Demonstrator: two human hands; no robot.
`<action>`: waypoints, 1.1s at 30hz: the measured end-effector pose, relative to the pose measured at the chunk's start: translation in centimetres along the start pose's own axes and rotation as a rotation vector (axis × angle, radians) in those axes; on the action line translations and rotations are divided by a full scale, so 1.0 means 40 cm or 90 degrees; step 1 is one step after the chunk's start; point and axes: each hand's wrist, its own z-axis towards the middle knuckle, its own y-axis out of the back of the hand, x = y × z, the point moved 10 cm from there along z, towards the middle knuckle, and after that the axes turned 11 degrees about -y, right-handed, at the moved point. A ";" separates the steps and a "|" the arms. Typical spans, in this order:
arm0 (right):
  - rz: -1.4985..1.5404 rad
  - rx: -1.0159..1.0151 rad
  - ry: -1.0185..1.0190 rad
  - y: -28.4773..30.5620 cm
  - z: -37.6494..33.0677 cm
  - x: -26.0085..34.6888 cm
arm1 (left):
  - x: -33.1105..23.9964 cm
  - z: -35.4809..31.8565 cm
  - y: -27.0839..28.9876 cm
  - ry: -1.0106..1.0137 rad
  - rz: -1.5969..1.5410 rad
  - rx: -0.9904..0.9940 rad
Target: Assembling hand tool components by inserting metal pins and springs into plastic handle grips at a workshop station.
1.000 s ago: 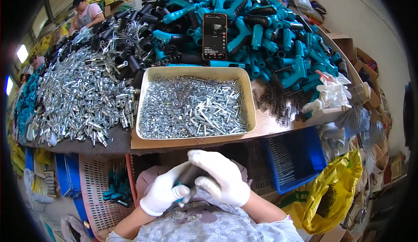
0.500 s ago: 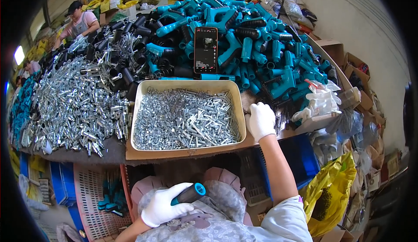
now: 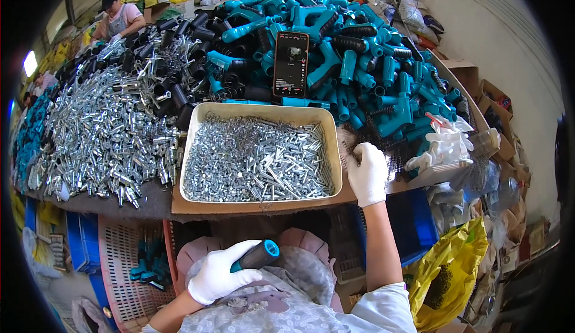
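Note:
In my gloved left hand (image 3: pixel 217 275), above my lap, is a black and teal plastic handle (image 3: pixel 259 256). Its round, hollow teal end points up and to the right. My gloved right hand (image 3: pixel 368 176) rests at the table edge, just right of the cream tray (image 3: pixel 337 171). Its fingers are curled together, and whatever they pinch is hidden. Beyond it lie dark coil springs (image 3: pixel 396 160). Small shiny metal pins (image 3: pixel 284 164) and short metal pieces (image 3: pixel 218 165) fill the tray, with thin wire springs at its back.
A phone (image 3: pixel 291 63) leans on a heap of teal housings (image 3: pixel 326 63). Metal shafts (image 3: pixel 102 135) are piled at left, white gloves (image 3: pixel 446 147) at right. Below stand a pink crate (image 3: pixel 120 261), a blue bin (image 3: pixel 413 219) and a yellow sack (image 3: pixel 452 273). A person (image 3: pixel 120 18) works far left.
My right hand has shifted slightly right, its fingers still curled. The left hand keeps the handle, now a little higher and further left. The far person has straightened somewhat; the whole view has shifted slightly.

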 end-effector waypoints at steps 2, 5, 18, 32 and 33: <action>0.132 -0.006 -0.056 0.007 -0.003 -0.019 | -0.003 0.007 -0.001 -0.002 0.007 0.011; 0.609 0.024 -0.257 0.057 -0.029 -0.016 | -0.010 0.011 0.014 0.019 0.010 0.006; 0.368 0.406 0.140 0.130 -0.253 0.385 | -0.104 0.062 -0.034 -0.162 0.323 0.188; -0.331 -0.044 -0.254 0.190 0.281 -0.252 | -0.102 0.032 0.052 -0.164 0.162 -0.050; -0.352 0.022 -0.320 0.139 0.289 -0.304 | -0.078 0.025 0.049 -0.140 0.142 -0.063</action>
